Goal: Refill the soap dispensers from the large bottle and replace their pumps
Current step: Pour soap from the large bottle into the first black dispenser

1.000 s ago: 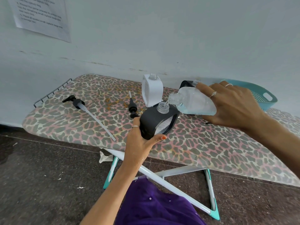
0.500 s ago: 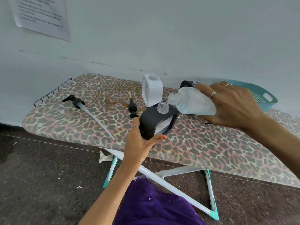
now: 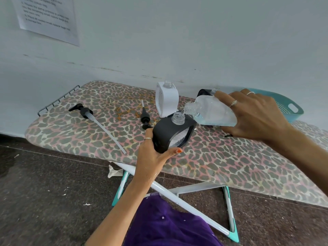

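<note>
Large bottle [image 3: 213, 111] gripped in right fingers [image 3: 229, 100]; left fingers [image 3: 174, 151] clasp black dispenser [image 3: 170, 134].

A leopard-print ironing board [image 3: 221, 157] stands on white, teal-tipped legs [image 3: 179, 190] against a pale wall [image 3: 177, 41]. A teal colander basket [image 3: 289, 107] sits at its far right. A printed paper sheet [image 3: 48, 18] hangs on the wall. Crumpled white scraps [image 3: 113, 172] litter the dark speckled floor [image 3: 44, 192].

Pumps [image 3: 92, 119] left of dispensers [image 3: 173, 132]
</note>
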Tool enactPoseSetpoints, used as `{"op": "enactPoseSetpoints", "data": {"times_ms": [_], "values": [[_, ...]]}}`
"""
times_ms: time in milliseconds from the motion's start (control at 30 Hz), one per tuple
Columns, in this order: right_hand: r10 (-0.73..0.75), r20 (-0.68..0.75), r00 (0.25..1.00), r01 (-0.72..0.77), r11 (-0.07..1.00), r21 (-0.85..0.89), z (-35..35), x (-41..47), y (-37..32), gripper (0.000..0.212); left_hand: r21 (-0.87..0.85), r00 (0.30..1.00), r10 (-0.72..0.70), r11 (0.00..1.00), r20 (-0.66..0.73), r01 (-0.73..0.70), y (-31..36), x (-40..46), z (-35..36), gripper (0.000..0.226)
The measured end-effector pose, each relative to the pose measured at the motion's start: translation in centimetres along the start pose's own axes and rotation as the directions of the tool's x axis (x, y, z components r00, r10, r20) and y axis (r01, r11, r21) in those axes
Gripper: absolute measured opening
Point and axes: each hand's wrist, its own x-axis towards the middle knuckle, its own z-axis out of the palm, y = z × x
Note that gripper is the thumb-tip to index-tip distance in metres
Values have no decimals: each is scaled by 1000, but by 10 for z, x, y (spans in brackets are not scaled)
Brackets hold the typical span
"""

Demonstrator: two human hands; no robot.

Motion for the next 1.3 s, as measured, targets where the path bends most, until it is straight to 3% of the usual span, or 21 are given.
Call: {"op": "enactPoseSetpoints", "data": {"times_ms": [433, 1300], "values": [[-9, -31, 999, 9, 1000, 2, -1, 0, 1, 73, -94, 996, -87, 992, 25, 89, 0, 0, -1, 67], [-6, -49, 999, 4, 999, -35, -1, -1, 1, 78, -85, 996, -86, 992, 28, 88, 3, -1, 0, 67]]}}
